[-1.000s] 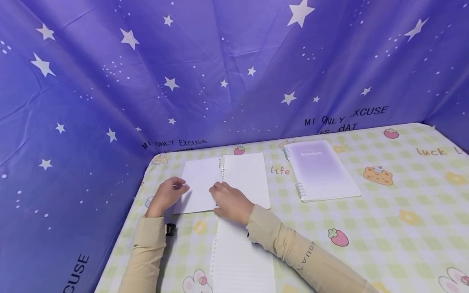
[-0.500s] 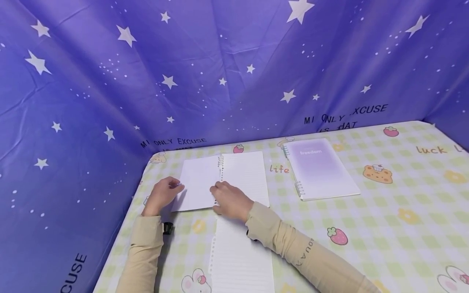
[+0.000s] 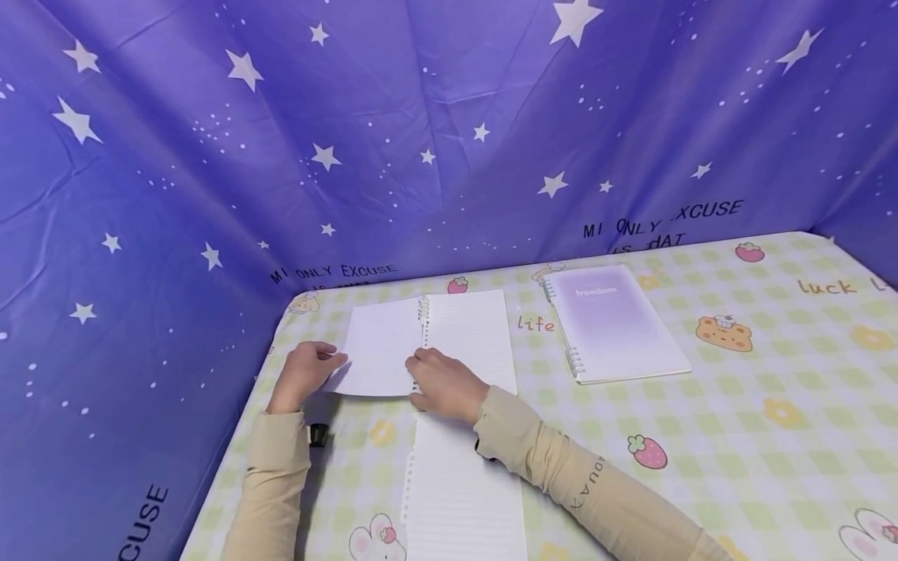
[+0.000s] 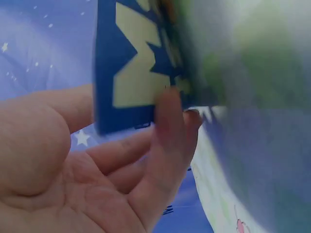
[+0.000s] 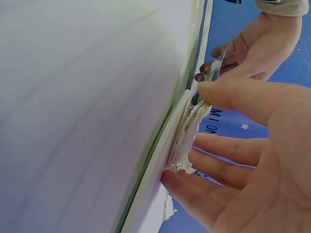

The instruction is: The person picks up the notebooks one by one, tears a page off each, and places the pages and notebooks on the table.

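Note:
An open ring-bound notebook [image 3: 473,331] lies at the left of the table, lined pages on its right half. My left hand [image 3: 305,375] pinches the outer edge of its white left side [image 3: 382,351], whose near edge is raised and bowed. From the left wrist, a blue cover with cream shapes [image 4: 133,85] shows between thumb and fingers. My right hand [image 3: 449,382] grips the near end of the binding. In the right wrist view, thumb and fingers hold the ragged punched page edges [image 5: 187,138]; the near rings are mostly hidden.
Lined loose-leaf paper [image 3: 463,491] with punched holes lies just in front of the notebook. A purple "freedom" ring notebook [image 3: 613,323] sits closed to the right. A patterned cloth covers the table [image 3: 708,483]; a starry blue curtain [image 3: 435,156] hangs behind and left.
My left hand has moved slightly left, and the notebook's left side has lifted and bowed at its near edge. The right hand stays at the binding.

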Demonstrator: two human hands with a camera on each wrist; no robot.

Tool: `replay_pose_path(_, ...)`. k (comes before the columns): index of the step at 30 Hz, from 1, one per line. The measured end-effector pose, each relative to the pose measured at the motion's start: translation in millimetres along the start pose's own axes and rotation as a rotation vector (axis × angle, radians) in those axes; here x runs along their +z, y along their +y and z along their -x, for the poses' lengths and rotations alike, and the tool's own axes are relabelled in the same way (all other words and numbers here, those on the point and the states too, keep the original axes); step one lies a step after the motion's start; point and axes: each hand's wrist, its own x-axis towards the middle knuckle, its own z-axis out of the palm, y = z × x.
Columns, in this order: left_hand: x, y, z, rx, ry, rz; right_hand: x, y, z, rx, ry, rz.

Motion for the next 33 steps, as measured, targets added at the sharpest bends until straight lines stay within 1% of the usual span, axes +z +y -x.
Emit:
replay_pose_path(3, -4.2, -1.0, 0.7, -0.013, -0.010, 0.071, 0, 2, -0.6, 0.001, -0.004, 0.014)
replay_pose_path(6, -7.0, -2.2, 1.1, -0.010, -0.009, 0.137, 1, 3, -1.2, 0.002, -0.002, 0.013)
replay_pose_path(10, -9.9, -2.9, 0.7, 0.019, -0.008, 0.173, 2, 4, -2.0, 0.003, -0.001, 0.005)
replay_pose_path(13, -11.8, -2.2, 0.8, 0.029, -0.021, 0.196, 3, 5, -2.4, -0.003, 0.003, 0.005)
replay_pose_path(17, -14.4, 0.6, 2.5, 0.021, -0.045, 0.232, 3, 6, -2.4, -0.020, 0.010, 0.009)
replay_pose_path(23, -19.0, 4.2, 5.4, 0.009, -0.077, 0.337, 3, 5, -2.1, -0.044, 0.012, -0.010)
replay_pose_path(28, -23.2, 6.2, 6.9, 0.012, -0.117, 0.393, 3, 5, -3.2, -0.099, 0.025, -0.027)
replay_pose_path(33, -28.3, 6.4, 10.0, 0.046, -0.174, 0.448, 5, 6, -4.5, -0.163, 0.045, -0.027)
